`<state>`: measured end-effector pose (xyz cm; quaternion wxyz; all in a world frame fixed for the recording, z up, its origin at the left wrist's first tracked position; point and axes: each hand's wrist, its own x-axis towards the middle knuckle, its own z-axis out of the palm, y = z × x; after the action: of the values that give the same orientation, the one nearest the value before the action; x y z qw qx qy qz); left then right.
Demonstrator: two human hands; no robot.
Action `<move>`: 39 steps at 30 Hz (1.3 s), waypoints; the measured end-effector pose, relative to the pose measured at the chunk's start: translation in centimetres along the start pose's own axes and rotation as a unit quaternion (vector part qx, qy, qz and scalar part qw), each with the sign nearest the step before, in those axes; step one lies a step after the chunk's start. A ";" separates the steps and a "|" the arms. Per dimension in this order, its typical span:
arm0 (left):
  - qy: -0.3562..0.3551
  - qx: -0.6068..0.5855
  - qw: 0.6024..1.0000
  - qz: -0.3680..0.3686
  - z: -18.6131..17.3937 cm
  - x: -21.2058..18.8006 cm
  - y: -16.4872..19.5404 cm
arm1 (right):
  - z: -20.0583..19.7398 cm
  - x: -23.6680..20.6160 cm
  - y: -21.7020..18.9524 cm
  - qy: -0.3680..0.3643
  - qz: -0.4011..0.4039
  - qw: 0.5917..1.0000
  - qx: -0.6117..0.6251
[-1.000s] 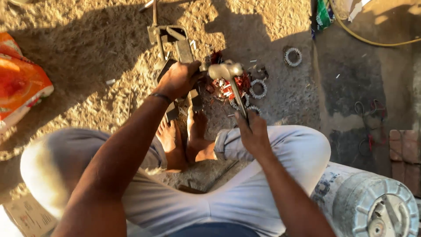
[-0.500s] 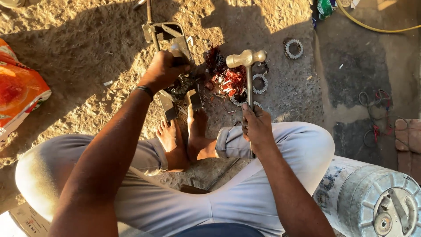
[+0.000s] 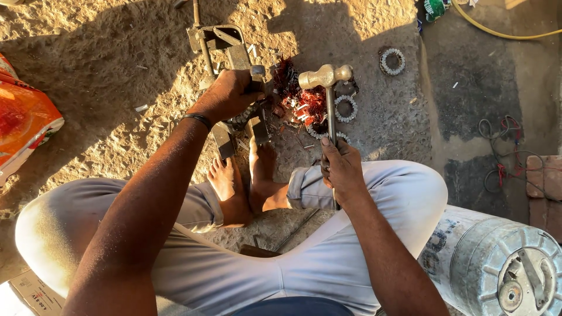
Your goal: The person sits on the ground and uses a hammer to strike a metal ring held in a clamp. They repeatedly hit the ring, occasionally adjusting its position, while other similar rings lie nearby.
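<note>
Steel hammer [image 3: 325,76] gripped in right hand [image 3: 342,169]; left hand [image 3: 227,93] clasps chisel [image 3: 257,73].

dull, worn steel hammer with a pale metal head [image 3: 325,76]; frayed reddish copper wire bundle [image 3: 304,99]; coarse, gritty sand ground [image 3: 105,88].

Harsh low sunlight, long hard shadows across the sandy ground [image 3: 105,88], sharp focus throughout.

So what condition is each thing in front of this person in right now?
Hammer: raised, gripped by the right hand.
Metal tool: upright, held by the left hand.
Copper wire: loose, tangled clump.
Bearing ring: flat on the ground.
Metal cylinder: lying on its side.
</note>
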<state>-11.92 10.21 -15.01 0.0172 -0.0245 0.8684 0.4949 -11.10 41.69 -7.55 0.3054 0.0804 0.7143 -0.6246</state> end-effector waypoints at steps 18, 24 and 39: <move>-0.028 0.073 0.993 0.086 1.1 0.1 1.0 | -6.4 -3.1 -10.5 -0.114 -0.446 0.857 0.232; -0.059 0.090 0.994 0.032 0.9 -0.1 1.6 | -3.5 -4.0 -12.8 0.006 -0.554 0.815 0.171; -0.060 0.033 0.998 0.009 -0.6 -0.6 0.5 | -1.1 0.1 0.5 0.046 -0.016 0.998 -0.033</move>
<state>-11.38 9.97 -14.19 0.0658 0.0142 0.8819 0.4666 -11.31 42.80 -8.03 0.2641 0.0875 0.7493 -0.6010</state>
